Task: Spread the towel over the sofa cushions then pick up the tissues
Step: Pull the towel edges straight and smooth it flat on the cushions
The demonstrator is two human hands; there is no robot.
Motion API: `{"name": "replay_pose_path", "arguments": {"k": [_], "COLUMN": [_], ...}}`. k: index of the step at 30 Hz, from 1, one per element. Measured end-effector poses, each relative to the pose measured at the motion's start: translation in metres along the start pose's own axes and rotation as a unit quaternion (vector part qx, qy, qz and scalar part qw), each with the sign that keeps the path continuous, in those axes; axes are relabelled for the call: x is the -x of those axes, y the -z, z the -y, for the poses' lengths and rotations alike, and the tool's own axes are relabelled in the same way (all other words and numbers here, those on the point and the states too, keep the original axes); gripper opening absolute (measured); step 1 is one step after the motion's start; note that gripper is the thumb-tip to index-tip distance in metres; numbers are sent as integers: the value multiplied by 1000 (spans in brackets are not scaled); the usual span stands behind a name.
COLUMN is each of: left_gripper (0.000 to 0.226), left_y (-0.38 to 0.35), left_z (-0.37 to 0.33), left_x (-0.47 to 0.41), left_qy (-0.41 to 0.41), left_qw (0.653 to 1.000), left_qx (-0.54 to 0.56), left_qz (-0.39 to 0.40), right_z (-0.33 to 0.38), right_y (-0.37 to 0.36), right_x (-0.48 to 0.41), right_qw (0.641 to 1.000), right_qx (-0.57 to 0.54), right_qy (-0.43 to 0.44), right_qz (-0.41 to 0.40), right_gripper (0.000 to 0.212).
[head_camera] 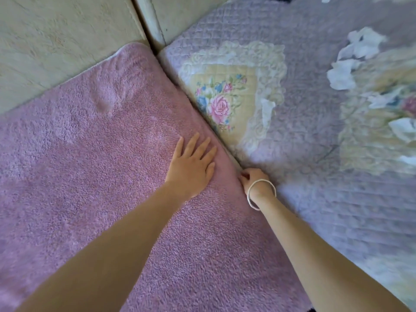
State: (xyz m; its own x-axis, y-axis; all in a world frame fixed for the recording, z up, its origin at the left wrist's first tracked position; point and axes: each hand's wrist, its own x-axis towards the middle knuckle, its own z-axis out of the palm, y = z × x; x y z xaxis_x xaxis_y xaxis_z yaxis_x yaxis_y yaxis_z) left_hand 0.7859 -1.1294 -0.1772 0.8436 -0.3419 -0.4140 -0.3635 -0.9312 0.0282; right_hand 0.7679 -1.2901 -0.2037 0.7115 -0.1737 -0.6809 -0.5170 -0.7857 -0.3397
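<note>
Towel (101, 165): mauve, fluffy, lying flat across the left seat cushion. Its far edge sits against the cream backrest (56, 41), its right edge along the seam between the cushions. A few shallow dents near the far corner; otherwise smooth.

Left hand (191, 164): palm down on the towel near the seam, fingers (193, 143) straight and spread, pressing and gripping nothing.

Right hand (255, 179): at the towel's right edge, fingers curled onto the hem down in the seam. I read that as pinching the edge to tuck or tug it. White bangle (262, 194) on that wrist.

Step in hand, by my reckoning: finishing the spread, squaring the edge. Only this one cushion shows towel.

Next: let go of the hem and reach right for the tissues (351, 64), crumpled white wads scattered on the neighbouring cushion, well apart from both hands. They are light and loose, so I would take each with a gentle pinch, several grabs in all.

Surface: the right cushion wears a quilted lavender cover (315, 136) with a lace-framed rose panel (222, 97). The right side of the view is blurred, so I cannot count the tissues.
</note>
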Motion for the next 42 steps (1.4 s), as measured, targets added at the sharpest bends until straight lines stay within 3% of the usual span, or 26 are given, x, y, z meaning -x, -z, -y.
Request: {"name": "replay_pose_path", "arguments": {"k": [4, 9, 13, 19, 24, 33, 35, 42], "left_gripper": [52, 52, 53, 56, 57, 55, 56, 54], "left_y": [0, -1, -8, -11, -13, -18, -18, -23], "left_z": [-3, -25, -29, -37, -48, -58, -61, -43], "left_x": [1, 11, 25, 60, 76, 91, 107, 192], "left_qy": [-7, -78, -87, -69, -75, -78, -74, 3], "left_qw": [1000, 997, 996, 997, 997, 997, 997, 998], "left_qx": [-12, 3, 7, 36, 28, 5, 16, 20], "left_qz": [2, 23, 0, -10, -7, -15, -15, -55], "right_z": [1, 0, 1, -20, -29, -34, -34, -19], "right_y": [-8, -11, -13, -2, 2, -11, -7, -49], "right_x": [-1, -10, -8, 46, 62, 58, 68, 165], "right_qw": [995, 987, 986, 992, 998, 987, 984, 949], "right_qx": [0, 43, 72, 75, 63, 121, 131, 137], "right_qy": [-65, -104, -83, 37, -9, -29, -1, 226], "right_qz": [-70, -113, -123, -100, -23, -102, -123, -170], "right_gripper": [24, 30, 32, 27, 23, 28, 28, 35]}}
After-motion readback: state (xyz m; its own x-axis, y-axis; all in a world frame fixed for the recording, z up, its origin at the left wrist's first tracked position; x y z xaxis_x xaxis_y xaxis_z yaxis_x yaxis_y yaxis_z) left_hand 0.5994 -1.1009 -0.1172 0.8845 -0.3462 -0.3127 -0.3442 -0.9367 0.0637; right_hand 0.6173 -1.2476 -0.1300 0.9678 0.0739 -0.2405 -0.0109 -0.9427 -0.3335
